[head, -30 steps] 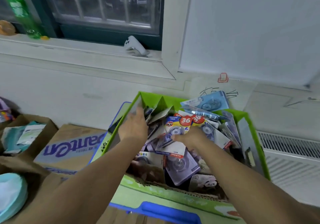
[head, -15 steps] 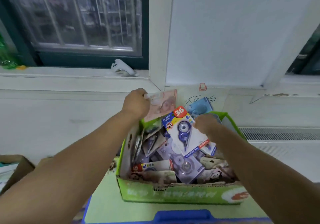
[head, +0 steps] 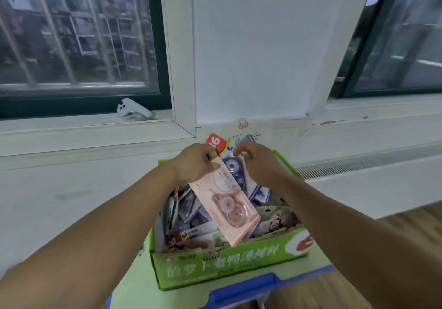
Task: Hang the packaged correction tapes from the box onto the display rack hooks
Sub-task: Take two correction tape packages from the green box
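**Figure. Two packs lifted clear of the box, before hanging.** The left grip [head: 195, 162] was clamped on the upper end of a pink correction tape pack [head: 227, 203]. The pack hung tilted over the green box [head: 227, 263], with its lower corner down near the box's front wall. The right grip [head: 259, 162] had its fingers curled at the top edge of a blue-and-white pack [head: 233, 165] and appeared to pinch it. That pack stood just behind the pink one, partly hidden, with its red badge [head: 216, 142] showing above the left grip. More packs lay heaped loosely in the box below. A white object [head: 134, 111] sat on the window sill [head: 83, 126], well apart from the work. No display rack or hook was in view.

Risks, as judged from this position:
- The pink pack was held only at one end, so it could swing or slip from the pinch and fall back into the heap.
- The two packs overlapped, so parting them carelessly could pull one out of its hold.
- Fingers at the card tops probably covered the hang holes, so a regrip would be needed before a hook could pass through.
- The rack lay out of sight, so turning toward it could drag the low corner against the box wall.
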A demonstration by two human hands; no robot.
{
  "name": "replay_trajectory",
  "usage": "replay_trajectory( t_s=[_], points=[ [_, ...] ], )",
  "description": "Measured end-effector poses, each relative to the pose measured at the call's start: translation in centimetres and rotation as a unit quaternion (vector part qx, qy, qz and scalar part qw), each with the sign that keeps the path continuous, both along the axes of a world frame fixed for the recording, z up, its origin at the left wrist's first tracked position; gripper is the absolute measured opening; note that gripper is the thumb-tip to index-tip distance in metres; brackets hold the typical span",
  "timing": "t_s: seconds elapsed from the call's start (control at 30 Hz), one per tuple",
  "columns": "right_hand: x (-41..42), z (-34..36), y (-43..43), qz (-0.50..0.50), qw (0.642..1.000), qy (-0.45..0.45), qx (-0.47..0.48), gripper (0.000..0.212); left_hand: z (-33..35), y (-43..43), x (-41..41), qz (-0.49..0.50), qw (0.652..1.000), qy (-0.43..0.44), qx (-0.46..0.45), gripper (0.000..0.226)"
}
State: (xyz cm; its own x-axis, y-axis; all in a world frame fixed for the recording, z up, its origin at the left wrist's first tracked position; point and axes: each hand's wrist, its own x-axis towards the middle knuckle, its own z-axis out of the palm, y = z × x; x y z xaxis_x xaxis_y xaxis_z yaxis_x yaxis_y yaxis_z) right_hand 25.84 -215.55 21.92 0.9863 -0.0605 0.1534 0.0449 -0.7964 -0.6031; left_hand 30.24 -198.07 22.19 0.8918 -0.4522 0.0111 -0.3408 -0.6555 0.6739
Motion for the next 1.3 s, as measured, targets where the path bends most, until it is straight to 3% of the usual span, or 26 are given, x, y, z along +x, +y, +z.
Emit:
replay_trajectory(
  t_s=[0.1,0.2,0.33,0.47,0.53,0.63,0.77,0.9,1.13,1.3],
  points=[
    [-0.5,0.5,2.0,0.019,0.995,0.020,0.091,0.038,0.2,0.4,0.5,0.065,0.996,-0.032,-0.056,0.023],
    [-1.1,1.0,2.9,0.000,0.981,0.026,0.190,0.029,0.8,1.0,0.7,0.128,0.978,-0.017,-0.164,0.023],
    [-1.3,1.0,3.5,0.004,0.958,0.052,0.283,0.030,1.1,1.6,1.3,0.201,0.963,-0.064,-0.166,0.021],
    [-0.5,0.6,4.1,-0.006,0.946,0.065,0.317,0.008,0.6,1.8,1.5,0.240,0.946,-0.070,-0.207,0.008],
    [0.2,0.2,4.1,-0.060,0.926,0.044,0.370,0.017,0.3,1.5,1.0,0.265,0.920,-0.041,-0.285,0.025],
    [1.2,0.0,3.6,-0.156,0.901,-0.030,0.404,0.011,0.2,0.5,-0.1,0.329,0.877,0.046,-0.346,0.053],
    [1.1,0.4,3.0,-0.201,0.887,-0.108,0.401,0.018,0.1,-1.9,-1.9,0.182,0.891,0.215,-0.357,0.037],
    [-0.1,-0.1,1.4,-0.243,0.859,-0.139,0.429,0.020,-1.6,-4.6,-1.7,0.139,0.912,0.174,-0.345,0.011],
    [-5.9,-2.5,-10.2,-0.398,0.806,-0.193,0.393,0.019,-3.2,-11.5,-1.8,0.110,0.874,0.222,-0.419,0.005],
    [-14.3,-2.7,-17.5,-0.452,0.769,-0.209,0.401,0.032,-3.8,-20.7,-5.6,0.016,0.880,0.266,-0.394,0.025]
  ],
)
